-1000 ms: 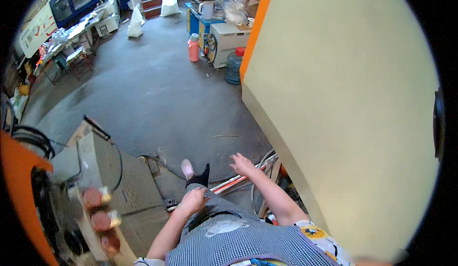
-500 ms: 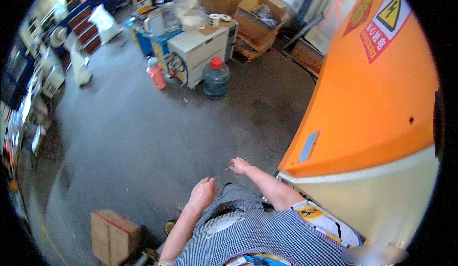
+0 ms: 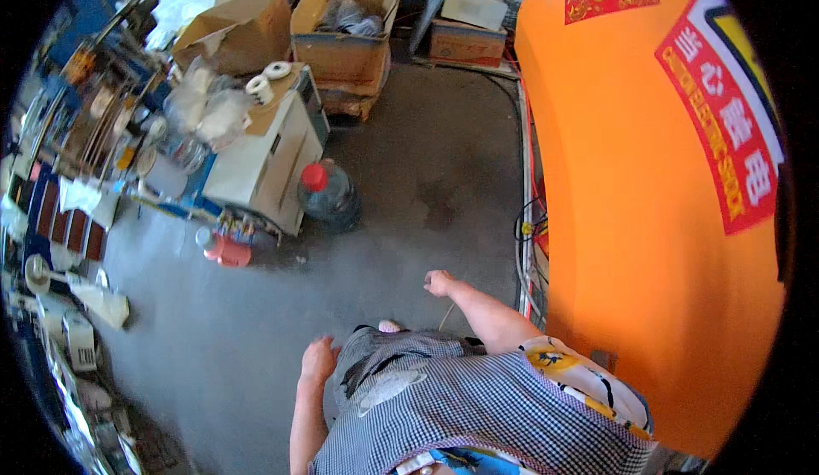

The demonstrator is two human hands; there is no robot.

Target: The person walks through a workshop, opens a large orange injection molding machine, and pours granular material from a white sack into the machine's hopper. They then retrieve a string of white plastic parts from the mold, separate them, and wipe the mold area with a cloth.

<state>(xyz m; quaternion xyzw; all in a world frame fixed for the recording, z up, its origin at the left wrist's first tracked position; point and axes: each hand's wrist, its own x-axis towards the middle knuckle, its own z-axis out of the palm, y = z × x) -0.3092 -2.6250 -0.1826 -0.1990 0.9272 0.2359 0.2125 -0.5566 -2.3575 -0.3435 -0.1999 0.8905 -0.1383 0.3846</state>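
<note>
My right hand (image 3: 439, 283) is out in front of my body over the grey floor, its fingers closed. A thin light-brown stick (image 3: 445, 316) slants down from it toward my trousers. Its exact kind is too small to make out. At my left side, my left hand (image 3: 319, 360) hangs low beside the dark trousers (image 3: 384, 357). Its fingers are loosely bent and slightly apart, with nothing visible in them. A checked apron (image 3: 452, 411) covers my front.
An orange machine panel (image 3: 648, 202) with warning stickers stands close on my right, cables (image 3: 527, 245) along its foot. Ahead left are a blue water jug (image 3: 331, 202) with a red cap, a pink flask (image 3: 229, 251), a white cabinet (image 3: 256, 168) and open cardboard boxes (image 3: 345, 44).
My view has turned right and moved closer to the jug, cabinet and boxes. The carton at lower left has left the picture. The stick now points downward from my right hand.
</note>
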